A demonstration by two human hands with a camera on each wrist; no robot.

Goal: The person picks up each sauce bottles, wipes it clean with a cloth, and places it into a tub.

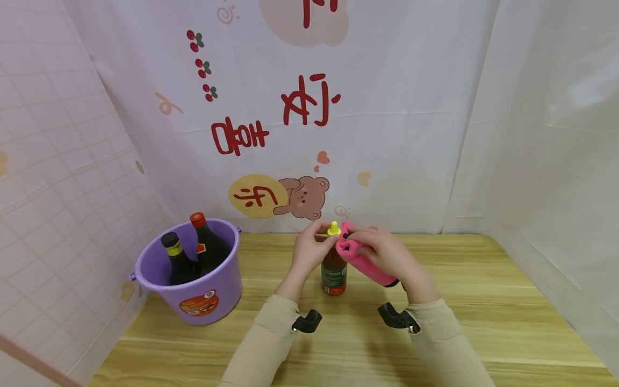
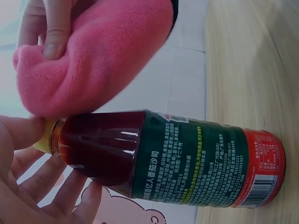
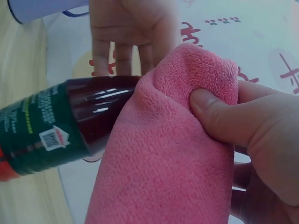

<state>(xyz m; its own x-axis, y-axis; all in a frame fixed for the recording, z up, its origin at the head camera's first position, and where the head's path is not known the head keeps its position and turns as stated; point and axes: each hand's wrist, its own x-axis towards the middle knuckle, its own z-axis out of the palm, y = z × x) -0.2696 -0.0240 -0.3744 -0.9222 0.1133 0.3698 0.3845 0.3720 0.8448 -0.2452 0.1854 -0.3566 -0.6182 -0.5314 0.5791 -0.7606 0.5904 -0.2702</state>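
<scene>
A ketchup bottle [image 1: 333, 277] with a dark green label and a yellow nozzle cap [image 1: 333, 228] stands upright on the table. My left hand [image 1: 311, 248] pinches it at the cap, the thumb on the near side; in the left wrist view the other fingers spread behind the neck [image 2: 57, 137]. A folded pink plush cloth [image 1: 371, 269] is gripped in my right hand [image 1: 389, 257], its thumb pressed into the fabric. In the left wrist view the cloth's folded end touches the bottle by the neck. From the right wrist view, the cloth [image 3: 159, 140] hides the cap.
On the left of the wooden table [image 1: 483, 312] stands a purple bucket [image 1: 224, 287]. It holds a dark bottle with a black cap [image 1: 181, 266] and another with a red cap [image 1: 210, 244]. A printed white curtain [image 1: 401, 134] hangs close behind the bottle.
</scene>
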